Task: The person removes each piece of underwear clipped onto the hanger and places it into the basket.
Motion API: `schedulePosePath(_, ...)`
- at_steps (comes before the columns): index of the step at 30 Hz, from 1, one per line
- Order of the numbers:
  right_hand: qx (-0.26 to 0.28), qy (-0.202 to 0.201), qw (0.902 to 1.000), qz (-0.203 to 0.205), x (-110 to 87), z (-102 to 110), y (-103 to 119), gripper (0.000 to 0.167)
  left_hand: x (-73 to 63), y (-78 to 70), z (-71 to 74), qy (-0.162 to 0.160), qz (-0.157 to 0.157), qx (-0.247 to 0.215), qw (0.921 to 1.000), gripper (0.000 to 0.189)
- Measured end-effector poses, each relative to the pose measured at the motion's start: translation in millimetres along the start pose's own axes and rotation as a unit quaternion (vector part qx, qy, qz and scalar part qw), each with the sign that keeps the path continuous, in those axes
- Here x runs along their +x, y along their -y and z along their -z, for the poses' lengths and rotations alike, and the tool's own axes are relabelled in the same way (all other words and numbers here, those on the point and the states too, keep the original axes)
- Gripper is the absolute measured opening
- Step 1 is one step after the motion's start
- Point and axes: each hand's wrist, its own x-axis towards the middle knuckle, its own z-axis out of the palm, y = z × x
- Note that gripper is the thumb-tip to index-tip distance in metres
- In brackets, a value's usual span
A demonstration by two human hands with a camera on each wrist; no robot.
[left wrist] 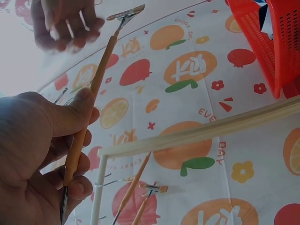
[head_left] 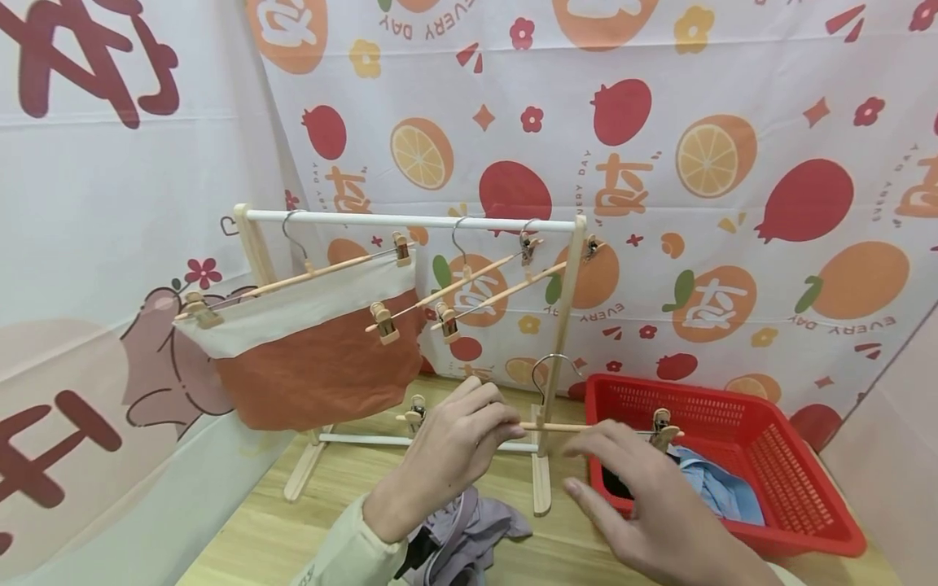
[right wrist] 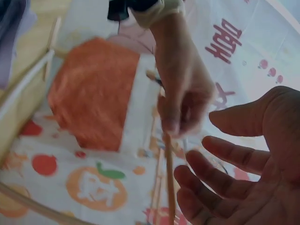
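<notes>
My left hand [head_left: 458, 431] grips the wooden bar of a clip hanger [head_left: 560, 427] in front of the rack's right leg. The hanger's metal hook points up, and a wooden clip [head_left: 663, 427] sits at its right end. In the left wrist view the thumb and fingers curl round the bar [left wrist: 104, 61]. My right hand [head_left: 652, 496] is close to the bar's right half, fingers spread and holding nothing. The right wrist view shows its loosely bent fingers [right wrist: 220, 180] beside the bar. A crumpled grey-purple cloth [head_left: 479, 533] lies on the table below my left forearm.
A small rack with a white rod [head_left: 352, 218] stands at the back. From it hang an orange-brown garment [head_left: 322, 366] with a white band, clipped to a hanger, and two bare clip hangers [head_left: 454, 289]. A red basket [head_left: 799, 439] at right holds light-blue cloth [head_left: 718, 484].
</notes>
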Motion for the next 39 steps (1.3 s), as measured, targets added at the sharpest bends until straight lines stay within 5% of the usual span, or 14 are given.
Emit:
schedulePosePath(5, 0.08, 0.082, 0.9934, -0.005, -6.0, -20, -4, 0.022, -0.7, 1.6, 2.9, -0.005, 0.001, -0.001, 1.0, 0.007)
schedulePosePath(14, 0.146, 0.232, 0.9576, -0.088, -5.4, -71, -24, 0.025, -0.5, 1.6, 6.3, -0.009, 0.005, 0.002, 0.9999, 0.005)
schedulePosePath(19, 0.13, 0.275, 0.9473, -0.1, -6.6, -108, -34, 0.034, -1.1, 2.1, 6.5, -0.014, 0.002, 0.004, 0.9999, 0.005)
schedulePosePath(29, 0.111, 0.329, 0.9265, -0.146, -10.5, -172, -48, 0.086, 0.5, 3.9, 5.4, -0.017, -0.001, 0.002, 0.9998, 0.006)
schedulePosePath(35, 0.097, 0.347, 0.919, -0.161, -9.2, -197, -52, 0.093, 1.6, 5.4, 3.1, -0.018, -0.001, -0.004, 0.9998, 0.007)
schedulePosePath(39, 0.073, 0.351, 0.9067, -0.221, -5.7, -216, -48, 0.097, -0.7, 5.8, 0.6, -0.023, -0.002, -0.009, 0.9997, 0.005)
